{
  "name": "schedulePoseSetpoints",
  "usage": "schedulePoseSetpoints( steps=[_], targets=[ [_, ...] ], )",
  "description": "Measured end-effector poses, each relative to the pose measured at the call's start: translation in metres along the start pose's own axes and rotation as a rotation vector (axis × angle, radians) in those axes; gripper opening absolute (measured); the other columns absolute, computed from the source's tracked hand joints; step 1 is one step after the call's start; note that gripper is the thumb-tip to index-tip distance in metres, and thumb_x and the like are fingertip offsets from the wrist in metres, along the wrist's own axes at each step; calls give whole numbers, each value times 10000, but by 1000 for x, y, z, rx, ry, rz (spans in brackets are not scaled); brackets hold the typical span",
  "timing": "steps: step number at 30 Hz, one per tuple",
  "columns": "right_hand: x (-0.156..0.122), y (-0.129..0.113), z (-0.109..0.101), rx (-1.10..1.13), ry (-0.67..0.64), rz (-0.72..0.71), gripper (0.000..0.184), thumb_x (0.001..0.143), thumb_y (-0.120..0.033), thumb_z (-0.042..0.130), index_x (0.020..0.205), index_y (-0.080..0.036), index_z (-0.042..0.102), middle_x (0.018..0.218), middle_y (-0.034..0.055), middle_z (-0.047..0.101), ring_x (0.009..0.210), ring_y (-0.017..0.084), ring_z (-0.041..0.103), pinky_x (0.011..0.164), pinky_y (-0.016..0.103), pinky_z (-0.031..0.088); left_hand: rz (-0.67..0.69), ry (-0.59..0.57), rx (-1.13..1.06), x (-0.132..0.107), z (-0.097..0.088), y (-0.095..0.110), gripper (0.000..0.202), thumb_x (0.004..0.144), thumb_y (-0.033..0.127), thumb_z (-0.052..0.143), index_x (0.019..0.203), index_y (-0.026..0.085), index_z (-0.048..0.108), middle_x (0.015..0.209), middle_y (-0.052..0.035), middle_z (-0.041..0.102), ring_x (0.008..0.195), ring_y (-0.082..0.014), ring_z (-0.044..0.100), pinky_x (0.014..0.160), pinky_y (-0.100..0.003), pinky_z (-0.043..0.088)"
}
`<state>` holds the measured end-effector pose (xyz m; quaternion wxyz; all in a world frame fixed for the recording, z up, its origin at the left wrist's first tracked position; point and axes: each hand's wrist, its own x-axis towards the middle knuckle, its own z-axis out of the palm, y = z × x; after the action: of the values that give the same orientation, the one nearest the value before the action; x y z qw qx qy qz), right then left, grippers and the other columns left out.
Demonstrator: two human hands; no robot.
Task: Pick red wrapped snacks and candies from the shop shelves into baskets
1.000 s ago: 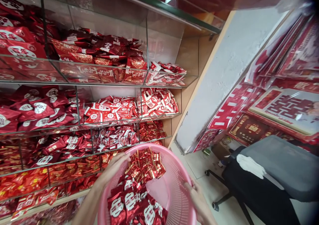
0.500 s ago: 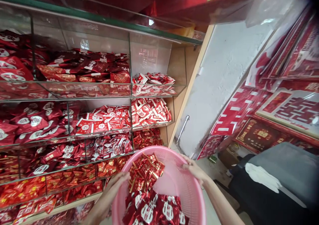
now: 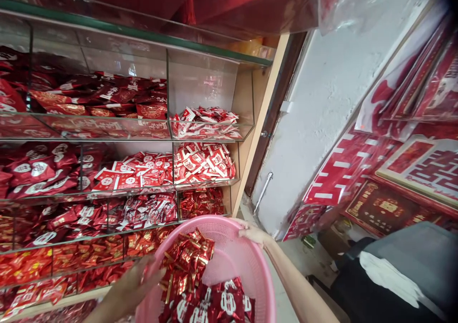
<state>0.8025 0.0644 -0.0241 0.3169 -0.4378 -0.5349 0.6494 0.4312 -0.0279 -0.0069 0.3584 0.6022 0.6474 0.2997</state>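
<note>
A round pink plastic basket [image 3: 263,265] is at the bottom centre, tilted toward me. My right hand [image 3: 252,234] grips its far right rim. My left hand [image 3: 143,277], blurred by motion, is at the left rim with its fingers stretched out over the inside; whether it touches the packets is unclear. Small shiny red and gold packets [image 3: 189,254] are heaped at the basket's upper left. Below them lie dark red packets with white oval labels [image 3: 228,301].
Glass-fronted shelves [image 3: 207,139] hold many red packets in compartments on the left. A white wall [image 3: 322,84] stands behind on the right. Red printed decorations [image 3: 332,175] hang there, above a dark chair [image 3: 411,251] with a white glove-like cloth [image 3: 390,277] on it.
My left hand has let go of the basket's left rim and reached over its inside. The basket and my right hand have shifted left in view.
</note>
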Motion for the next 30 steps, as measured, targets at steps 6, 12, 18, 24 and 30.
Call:
schedulePoseSetpoints(
  steps=[6, 12, 18, 24, 30],
  targets=[
    [12, -2, 7, 34, -139, -51, 615, 536, -118, 506, 1140, -227, 534, 845, -8, 647, 692, 153, 596, 625, 290, 485, 427, -58, 333, 78, 32, 96, 388, 777, 518, 364, 849, 217, 598, 943, -54, 598, 892, -188, 541, 818, -286, 386],
    [20, -6, 8, 53, -194, -40, 612, 535, -109, 518, 1134, -230, 540, 874, -11, 645, 704, 142, 593, 650, 281, 481, 291, -206, 570, 128, 76, 99, 525, 779, 595, 282, 775, 187, 613, 739, -57, 636, 692, -177, 586, 633, -262, 393],
    [23, -5, 7, 73, -172, -28, 597, 535, -163, 575, 1127, -228, 540, 822, -16, 648, 683, 150, 600, 635, 288, 482, 327, -136, 690, 129, 83, 86, 599, 726, 678, 289, 832, 201, 636, 901, -90, 650, 856, -221, 591, 702, -277, 399],
    [29, 1, 14, 122, -178, -64, 571, 540, -160, 582, 1108, -215, 551, 826, -12, 651, 688, 152, 604, 646, 282, 477, 322, -124, 724, 124, 77, 84, 604, 733, 684, 264, 879, 224, 627, 891, -76, 661, 871, -228, 595, 718, -289, 406],
    [25, -1, 17, 134, -155, -76, 510, 554, -214, 664, 1057, -207, 581, 844, 2, 653, 732, 162, 610, 708, 306, 474, 305, -101, 804, 134, 74, 79, 667, 710, 715, 244, 775, 193, 653, 816, -114, 678, 811, -258, 617, 689, -323, 419]
  ],
)
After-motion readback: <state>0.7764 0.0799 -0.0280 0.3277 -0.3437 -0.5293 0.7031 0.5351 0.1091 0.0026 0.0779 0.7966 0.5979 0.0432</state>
